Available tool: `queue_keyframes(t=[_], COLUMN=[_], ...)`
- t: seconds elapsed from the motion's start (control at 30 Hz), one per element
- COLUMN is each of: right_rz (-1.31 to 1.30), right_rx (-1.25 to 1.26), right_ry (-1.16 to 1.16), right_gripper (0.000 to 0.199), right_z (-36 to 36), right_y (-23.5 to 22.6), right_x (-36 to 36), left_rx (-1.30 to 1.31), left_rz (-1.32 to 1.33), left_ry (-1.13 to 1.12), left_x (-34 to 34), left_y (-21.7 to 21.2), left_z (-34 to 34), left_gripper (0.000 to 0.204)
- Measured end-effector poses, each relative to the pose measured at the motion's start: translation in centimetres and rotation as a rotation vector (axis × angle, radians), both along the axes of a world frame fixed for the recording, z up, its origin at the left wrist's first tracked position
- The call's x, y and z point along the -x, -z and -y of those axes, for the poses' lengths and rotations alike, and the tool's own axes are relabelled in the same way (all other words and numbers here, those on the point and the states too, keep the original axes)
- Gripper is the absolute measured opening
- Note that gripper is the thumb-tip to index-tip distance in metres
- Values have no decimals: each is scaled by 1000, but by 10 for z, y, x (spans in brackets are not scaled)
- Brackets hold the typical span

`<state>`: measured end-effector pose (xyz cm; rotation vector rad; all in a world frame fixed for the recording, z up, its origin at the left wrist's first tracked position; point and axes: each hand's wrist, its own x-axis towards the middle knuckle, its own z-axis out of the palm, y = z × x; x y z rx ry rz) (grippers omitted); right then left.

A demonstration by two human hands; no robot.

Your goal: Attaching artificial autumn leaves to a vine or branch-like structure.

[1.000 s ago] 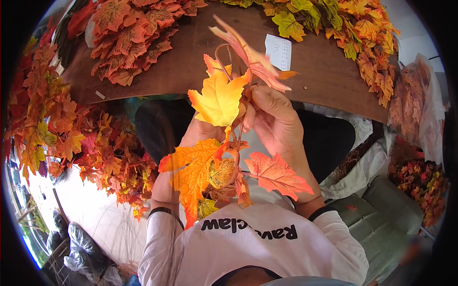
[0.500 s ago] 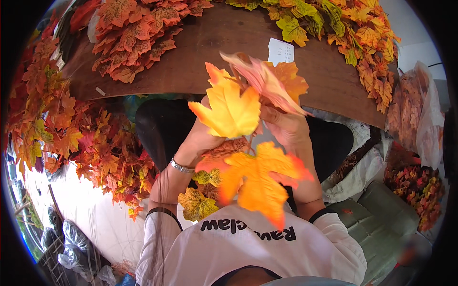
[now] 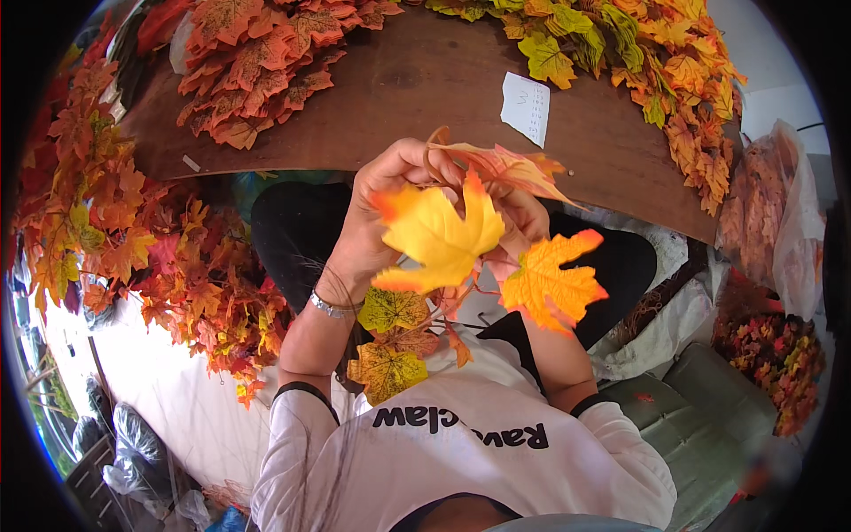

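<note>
Left hand [image 3: 390, 182] has fingers bent and drawn together on the brown stem of the spray [image 3: 443, 244], up near its curled top end; narrow grip. Right hand [image 3: 525, 215] is closed in on the same stem from the other side, partly hidden by leaves, so exact finger placement can't be read. Spray is held between both hands, in front of the chest, just off the near edge of the table [image 3: 390, 106]. On it: a pinkish leaf [image 3: 510, 168] on top, seen near edge-on across the right fingers; a big yellow leaf [image 3: 425, 250] with orange tips, slightly blurred, covering part of both hands; an orange leaf [image 3: 557, 282] sticking out right, below the right hand; two speckled yellow-green leaves [image 3: 387, 371] hanging low, left of the stem, over the shirt [image 3: 443, 461]. Metal bracelet [image 3: 330, 307] on left wrist. Table is brown, near edge bowed by the lens. On it: red leaf stack [image 3: 257, 71] far left, green leaves [image 3: 548, 60] far right of centre, orange leaves [image 3: 696, 97] beside those and running down the right end, white paper [image 3: 526, 108] between the stacks, with writing on it. Thick hanging bunch [image 3: 115, 222] of red-orange leaves at left. Right side: clear bag [image 3: 793, 257] with leaves inside, mixed leaf pile [image 3: 771, 363] below it, grey-green seat [image 3: 678, 443] nearest.
</note>
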<state>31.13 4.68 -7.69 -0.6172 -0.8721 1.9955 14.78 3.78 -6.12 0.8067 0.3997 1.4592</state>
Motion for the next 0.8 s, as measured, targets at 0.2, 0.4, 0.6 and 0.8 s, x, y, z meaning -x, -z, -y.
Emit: queue_keyframes(t=[0.2, 0.4, 0.6, 0.8], right_rz=[-75, 408, 284, 286], right_rx=[-466, -517, -750, -657], right_ry=[187, 296, 217, 154], right_gripper=[20, 18, 15, 19], right_z=[1, 26, -4, -24], right_y=[11, 33, 0, -43], right_x=[3, -11, -27, -16], left_rx=[118, 253, 165, 92], left_rz=[95, 67, -57, -274], left_ry=[70, 11, 109, 275], left_x=[6, 3, 14, 20], left_y=[-11, -13, -21, -49], left_z=[5, 8, 7, 7], left_gripper=[18, 18, 19, 18])
